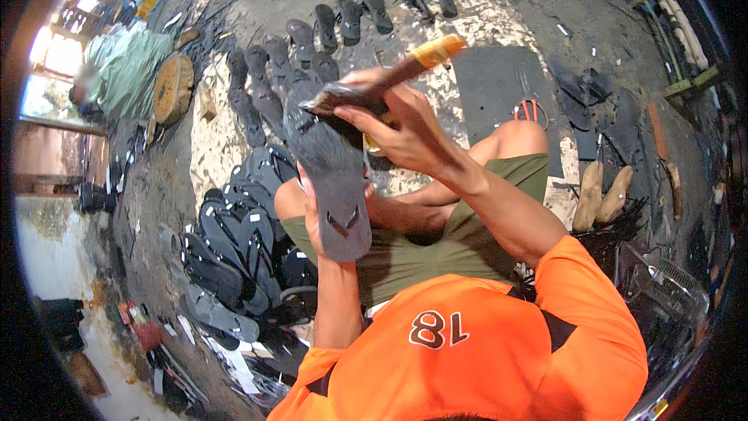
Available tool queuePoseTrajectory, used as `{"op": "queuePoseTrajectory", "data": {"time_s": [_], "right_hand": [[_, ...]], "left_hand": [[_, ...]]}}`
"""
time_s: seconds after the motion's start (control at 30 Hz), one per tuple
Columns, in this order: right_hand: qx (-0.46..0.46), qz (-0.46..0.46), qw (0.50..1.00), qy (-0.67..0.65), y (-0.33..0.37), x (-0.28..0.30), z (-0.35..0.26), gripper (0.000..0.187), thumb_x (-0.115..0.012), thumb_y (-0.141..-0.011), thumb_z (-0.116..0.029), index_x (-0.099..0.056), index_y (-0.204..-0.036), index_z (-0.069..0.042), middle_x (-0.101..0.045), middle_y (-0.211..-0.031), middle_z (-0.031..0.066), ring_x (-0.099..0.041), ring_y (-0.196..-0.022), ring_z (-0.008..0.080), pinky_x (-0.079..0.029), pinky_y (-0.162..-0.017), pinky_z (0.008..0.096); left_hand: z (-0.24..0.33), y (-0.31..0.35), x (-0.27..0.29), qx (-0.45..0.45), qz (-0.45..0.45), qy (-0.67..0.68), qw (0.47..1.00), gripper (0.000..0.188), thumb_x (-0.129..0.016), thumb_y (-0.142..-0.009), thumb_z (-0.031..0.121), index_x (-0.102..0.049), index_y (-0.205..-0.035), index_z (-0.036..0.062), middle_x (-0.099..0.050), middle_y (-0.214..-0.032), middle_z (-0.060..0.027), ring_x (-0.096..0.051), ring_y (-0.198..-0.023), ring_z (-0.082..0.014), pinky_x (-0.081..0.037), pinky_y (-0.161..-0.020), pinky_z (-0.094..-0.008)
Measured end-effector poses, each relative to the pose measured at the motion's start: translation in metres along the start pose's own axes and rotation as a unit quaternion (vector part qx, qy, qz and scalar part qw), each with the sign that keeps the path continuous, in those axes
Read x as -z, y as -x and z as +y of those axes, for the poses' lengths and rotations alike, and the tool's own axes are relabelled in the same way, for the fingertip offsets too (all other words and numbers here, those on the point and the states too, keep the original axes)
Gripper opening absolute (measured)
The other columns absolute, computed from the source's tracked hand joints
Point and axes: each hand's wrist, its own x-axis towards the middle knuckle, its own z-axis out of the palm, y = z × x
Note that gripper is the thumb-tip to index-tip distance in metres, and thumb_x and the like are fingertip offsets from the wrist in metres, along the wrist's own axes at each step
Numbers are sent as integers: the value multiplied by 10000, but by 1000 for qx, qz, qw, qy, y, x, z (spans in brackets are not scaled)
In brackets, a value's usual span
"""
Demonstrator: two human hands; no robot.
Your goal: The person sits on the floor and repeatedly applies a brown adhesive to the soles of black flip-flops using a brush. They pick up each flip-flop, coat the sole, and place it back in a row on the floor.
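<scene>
My left hand [309, 206] grips a grey sandal sole [333, 179] from below and along its edge. The sole is tilted up in front of me, with strap slots showing in its surface and a wet, shiny patch at the far end. In my right hand [413, 131] is a brush with a dark handle [407, 70] and a yellow-orange end. Dark, wet-looking bristles [331, 99] touch the far end of the sole. The fingertips of my left hand are partly hidden behind the sole.
Several dark soles [265, 97] lie in rows ahead, on a stained sheet [214, 136]. A pile of black flip-flops [241, 238] is at my left. Two wooden foot forms [590, 195], a black mat [495, 86] and red-handled pliers [527, 109] lie to the right. A round wooden block [173, 88] stands far left.
</scene>
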Motion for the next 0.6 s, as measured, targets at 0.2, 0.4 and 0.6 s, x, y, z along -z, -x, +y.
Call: {"op": "queuePoseTrajectory", "data": {"time_s": [0.2, 0.4, 0.6], "right_hand": [[-138, -8, 985, -106, 111, -43, -14, 321, -696, -875, -187, -587, -1137, -37, -612, -1081, 151, -592, -1015, 320, -455, -877, 432], [35, -113, 993, 6, 84, -12, -22, 345, -755, -802, -93, -615, -1114, -46, -649, -1020, 116, -613, -903, 300, -453, -776, 392], [139, -26, 988, 58, 8, -18, 50, 330, -731, -808, -101, -604, -1110, -60, -648, -1001, 146, -640, -865, 335, -518, -744, 396]], "left_hand": [[14, -43, 8, -40, 79, 58, 994, 423, -499, -986, 433, -532, -1299, 150, -597, -1219, -143, -601, -1030, -295, -508, -790, -403], [8, -52, 6, -10, 40, 76, 996, 373, -515, -984, 416, -542, -1315, 246, -631, -1118, -79, -592, -921, -236, -495, -840, -411], [-27, -43, -7, 88, 8, 181, 980, 397, -473, -1006, 373, -556, -1311, 133, -607, -1278, -52, -559, -1186, -219, -419, -1055, -407]]}}
